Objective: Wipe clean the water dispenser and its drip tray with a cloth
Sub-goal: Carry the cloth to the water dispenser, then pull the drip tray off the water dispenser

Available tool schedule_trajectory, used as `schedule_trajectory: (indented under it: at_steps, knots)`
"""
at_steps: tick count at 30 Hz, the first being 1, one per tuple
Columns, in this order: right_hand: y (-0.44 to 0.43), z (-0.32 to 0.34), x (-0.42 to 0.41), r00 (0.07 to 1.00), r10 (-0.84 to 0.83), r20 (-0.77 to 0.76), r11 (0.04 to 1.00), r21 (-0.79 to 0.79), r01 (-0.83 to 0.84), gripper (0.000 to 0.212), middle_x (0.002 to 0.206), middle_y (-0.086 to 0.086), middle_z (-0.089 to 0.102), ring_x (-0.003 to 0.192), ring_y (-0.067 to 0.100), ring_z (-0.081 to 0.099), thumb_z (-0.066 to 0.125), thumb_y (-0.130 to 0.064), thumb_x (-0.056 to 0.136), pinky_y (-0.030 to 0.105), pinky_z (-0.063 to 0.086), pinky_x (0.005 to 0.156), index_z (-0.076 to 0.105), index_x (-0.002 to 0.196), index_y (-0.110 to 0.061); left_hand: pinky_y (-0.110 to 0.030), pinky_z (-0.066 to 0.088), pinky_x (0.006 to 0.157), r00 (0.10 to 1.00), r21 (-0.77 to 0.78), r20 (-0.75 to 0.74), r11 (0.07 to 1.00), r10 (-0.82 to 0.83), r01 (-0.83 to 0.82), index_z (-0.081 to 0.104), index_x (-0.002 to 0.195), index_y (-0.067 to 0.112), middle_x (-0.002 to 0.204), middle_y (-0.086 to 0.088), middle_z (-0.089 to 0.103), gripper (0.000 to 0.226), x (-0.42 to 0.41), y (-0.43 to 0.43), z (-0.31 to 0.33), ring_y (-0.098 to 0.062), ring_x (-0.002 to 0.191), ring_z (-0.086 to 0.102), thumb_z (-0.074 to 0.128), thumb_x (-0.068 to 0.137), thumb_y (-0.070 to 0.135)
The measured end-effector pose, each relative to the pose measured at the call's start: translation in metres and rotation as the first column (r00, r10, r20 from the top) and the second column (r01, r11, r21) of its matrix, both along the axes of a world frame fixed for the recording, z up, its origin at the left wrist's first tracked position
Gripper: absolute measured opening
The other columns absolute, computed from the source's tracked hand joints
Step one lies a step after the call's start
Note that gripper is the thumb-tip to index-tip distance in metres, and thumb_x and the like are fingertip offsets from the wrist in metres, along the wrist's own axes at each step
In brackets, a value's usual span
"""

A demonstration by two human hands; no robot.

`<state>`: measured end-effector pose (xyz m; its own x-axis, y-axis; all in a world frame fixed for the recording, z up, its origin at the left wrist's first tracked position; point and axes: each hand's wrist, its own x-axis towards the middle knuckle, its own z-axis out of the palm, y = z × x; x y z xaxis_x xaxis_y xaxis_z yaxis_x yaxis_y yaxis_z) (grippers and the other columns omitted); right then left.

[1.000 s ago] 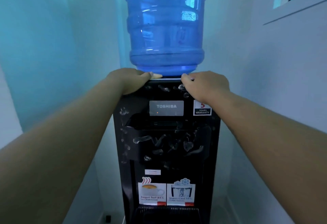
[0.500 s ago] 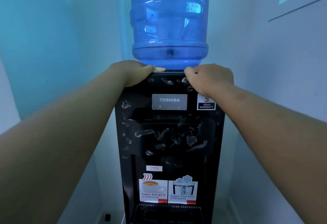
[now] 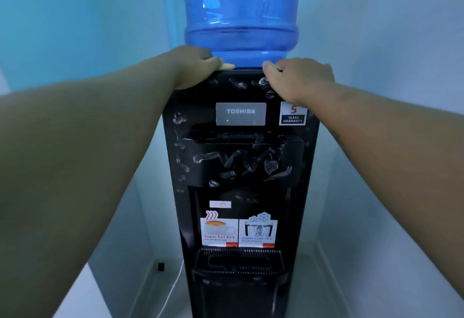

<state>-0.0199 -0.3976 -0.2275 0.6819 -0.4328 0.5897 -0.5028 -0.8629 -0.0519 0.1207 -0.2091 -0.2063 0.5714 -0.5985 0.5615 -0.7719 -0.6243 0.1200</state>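
Atop water dispenser (image 3: 241, 157) — left hand (image 3: 193, 66), right hand (image 3: 298, 79) — fingers curled, gripping top edge.

Pale walls (image 3: 75, 29) are closing in a narrow alcove, all glowing under cool blue light. A white cable (image 3: 173, 290) is trailing over the pale floor (image 3: 321, 300), near a small black block (image 3: 161, 266) at the wall's foot.

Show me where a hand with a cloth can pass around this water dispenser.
Free: the gap between dispenser and right wall, down to bare floor. The gap by the left wall is open too, but a white cable lies there. Crowded: the top edge, where left hand, right hand and bottle meet.
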Motion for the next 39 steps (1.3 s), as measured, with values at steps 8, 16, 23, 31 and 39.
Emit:
schedule_trajectory:
  at_steps: [8,16,23,31,39]
  knots:
    - [0.021,-0.046,-0.06,0.98,0.124,0.157,0.988,0.071,-0.137,0.071,0.162,0.012,0.011,0.149,0.031,0.007,0.019,-0.067,0.096,0.051,0.016,0.118,0.003,0.155,-0.032,-0.045,0.037,0.097,0.865,-0.109,0.502,0.99,-0.026,0.093,0.056,0.131,0.023,0.133,-0.01,0.055,0.055,-0.056,0.061,-0.05,-0.035,0.117,0.05,0.036,0.094,0.057]
    - [0.039,-0.188,-0.116,0.974,-0.02,0.226,0.985,0.173,-0.02,0.061,0.151,0.019,0.03,0.136,0.036,0.029,0.035,-0.054,0.099,0.05,0.034,0.106,0.025,0.151,-0.024,-0.045,0.042,0.09,0.912,-0.098,0.405,0.988,-0.069,0.118,0.061,0.117,0.006,0.122,-0.016,0.057,0.051,-0.107,0.103,-0.192,-0.037,0.106,0.052,0.054,0.088,0.047]
    - [0.041,-0.299,-0.123,0.976,0.178,-0.13,0.916,0.384,-0.116,0.065,0.142,0.007,0.04,0.131,0.028,0.036,0.041,-0.068,0.088,0.048,0.041,0.103,0.035,0.14,-0.029,-0.043,0.049,0.09,0.993,0.167,0.056,0.981,-0.107,0.096,0.054,0.13,0.014,0.128,-0.008,0.055,0.065,-0.104,0.099,-0.299,-0.03,0.111,0.052,0.051,0.083,0.057]
    - [0.045,-0.358,-0.086,0.857,0.33,-0.395,0.87,0.48,-0.114,0.061,0.154,-0.002,0.025,0.139,0.024,0.023,0.054,-0.059,0.09,0.043,0.032,0.107,0.037,0.141,-0.031,-0.038,0.037,0.107,0.966,0.373,-0.252,0.915,-0.056,0.15,0.039,0.144,0.026,0.149,0.005,0.039,0.065,-0.079,0.063,-0.375,-0.019,0.134,0.034,0.05,0.09,0.061]
    - [0.035,-0.376,-0.067,0.856,0.329,-0.4,0.878,0.464,-0.12,0.048,0.15,0.0,0.026,0.134,0.023,0.023,0.051,-0.054,0.093,0.039,0.034,0.102,0.05,0.127,-0.02,-0.041,0.039,0.108,0.934,0.412,-0.355,0.89,-0.04,0.195,0.055,0.135,0.022,0.151,0.004,0.034,0.06,-0.057,0.049,-0.392,-0.019,0.135,0.03,0.048,0.091,0.063]
